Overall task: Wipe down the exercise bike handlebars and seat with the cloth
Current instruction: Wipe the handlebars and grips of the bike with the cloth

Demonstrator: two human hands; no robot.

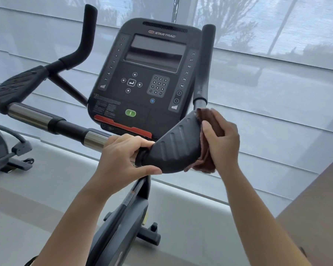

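Right hand (222, 140): fingers curled, pressing brown cloth (205, 162) on handlebar pad (173, 148).
Left hand (123, 158): gripping bar beside pad.

The cloth (204, 166) looks soft, napped fabric; the handlebar pad (175, 146) is matt, ribbed plastic. The handlebar tube (30, 116) is polished, smooth metal.

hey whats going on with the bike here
A person is wiping down the bike. The right hand holds a brown cloth against the outer end of the right pad, while the left hand grips the bar at that pad's inner end. The seat is out of view.
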